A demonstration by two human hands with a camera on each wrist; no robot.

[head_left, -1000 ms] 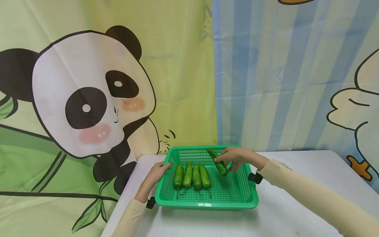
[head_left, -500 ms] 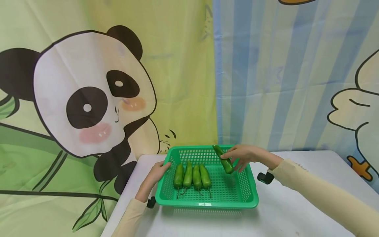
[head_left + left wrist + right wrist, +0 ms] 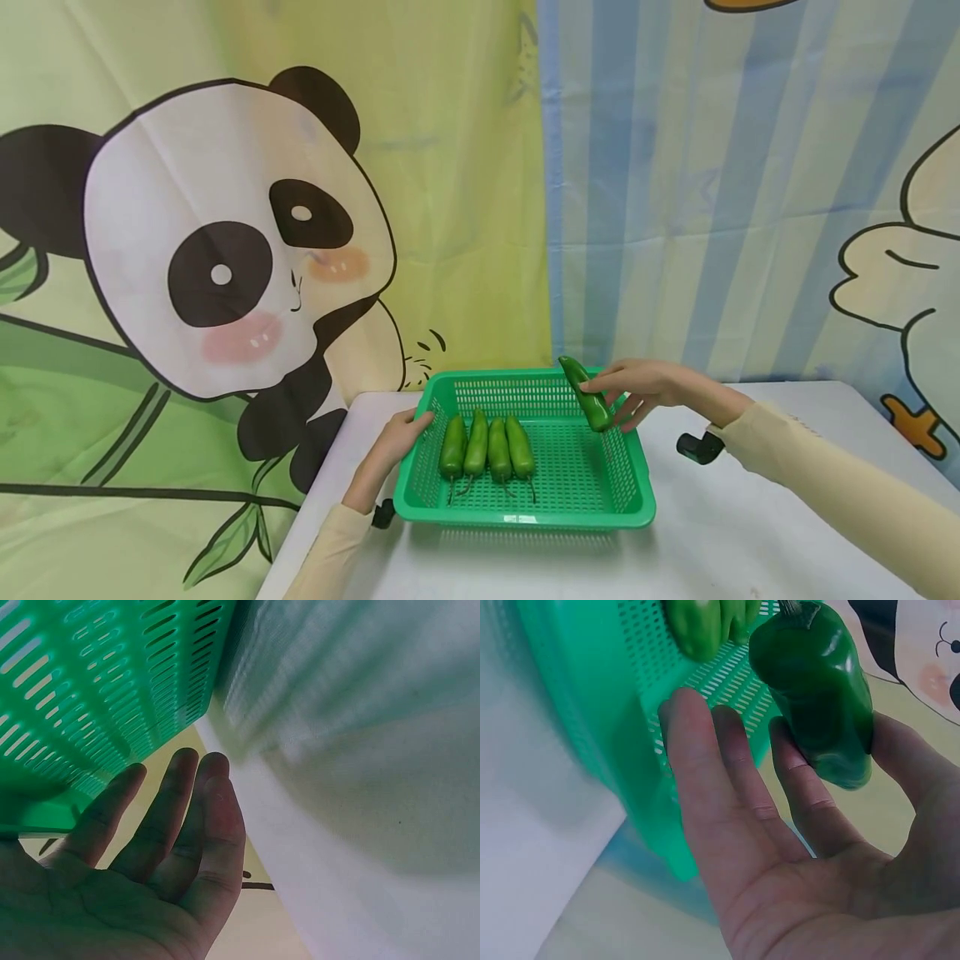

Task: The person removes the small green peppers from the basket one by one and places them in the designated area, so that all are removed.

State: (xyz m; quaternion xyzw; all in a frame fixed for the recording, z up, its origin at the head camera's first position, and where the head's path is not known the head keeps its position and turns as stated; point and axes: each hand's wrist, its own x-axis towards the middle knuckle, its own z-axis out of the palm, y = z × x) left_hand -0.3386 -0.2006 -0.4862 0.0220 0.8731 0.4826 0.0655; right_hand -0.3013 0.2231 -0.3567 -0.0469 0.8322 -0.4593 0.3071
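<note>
Between thumb and index finger, my right hand [image 3: 647,387] pinches a green pepper [image 3: 592,405], raised over the basket's back right part. The right wrist view shows this pepper [image 3: 821,690] stem end up, the other fingers apart from it. Several more green peppers [image 3: 476,452] lie side by side in the left half of the green plastic basket [image 3: 525,521], stems toward the front. At the basket's left rim, my left hand [image 3: 396,440] holds on with its thumb over the edge. Its fingers [image 3: 161,810] extend outside the slotted wall in the left wrist view.
The basket stands on a white table [image 3: 720,500]. Behind the table hangs a curtain [image 3: 465,208] with a printed panda and blue stripes. Small black devices [image 3: 701,448] are strapped at both wrists.
Holding the pepper, my right hand has moved up and to the right, from inside the basket toward its back right corner. My left hand, the basket and the lying peppers stay put.
</note>
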